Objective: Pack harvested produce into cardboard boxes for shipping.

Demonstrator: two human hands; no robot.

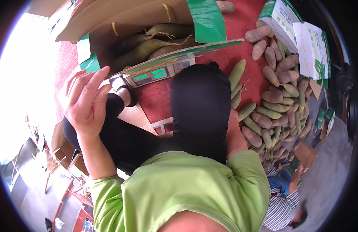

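Observation:
My left hand (84,101) is raised at the near left corner of an open cardboard box (140,15), its fingers stretched and slightly apart with nothing in them. Inside the box lie long green radishes (148,48) with thin pale roots. The box rests over a digital scale (157,74) whose green display is lit. My right forearm (235,135) reaches down beside my knee, and the knee hides most of my right hand (233,116). Close to it lie a green radish (237,73) and another green radish (247,111) on the red ground cover.
A large pile of green and reddish-brown radishes (281,106) spreads to the right. White and green cartons (310,46) stand behind it. Another person in a striped top (281,208) is at the lower right by a brown box (305,154). A broom (51,164) stands at the left.

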